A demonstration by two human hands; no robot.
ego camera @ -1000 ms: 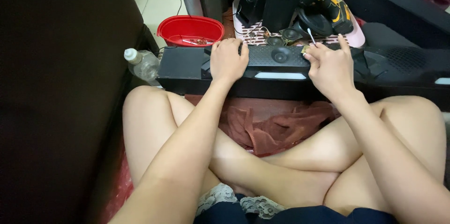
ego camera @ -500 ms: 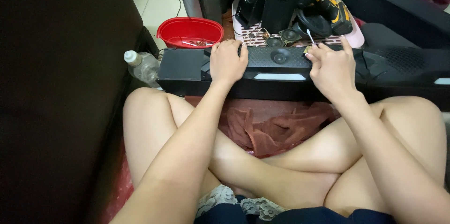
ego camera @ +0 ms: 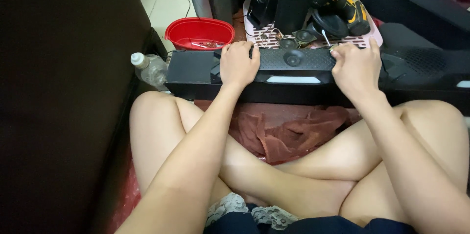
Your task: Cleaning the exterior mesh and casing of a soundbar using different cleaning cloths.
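Note:
A long black speaker bar (ego camera: 293,65) with a round knob at its middle lies across the floor in front of my crossed legs. My left hand (ego camera: 238,63) rests palm down on its top, left of the knob, fingers curled over the far edge. My right hand (ego camera: 356,67) sits on the bar's right part with the fingers closed around a thin white-tipped tool (ego camera: 325,36) that points up and away. The tool's lower end is hidden by my fingers.
A red bowl (ego camera: 199,33) with small metal bits stands behind the bar at left. A plastic bottle (ego camera: 149,69) lies beside a tall dark panel (ego camera: 58,92). A pink tray (ego camera: 303,35) holds small black speakers and loose drivers. A rust-coloured cloth (ego camera: 289,133) lies under my legs.

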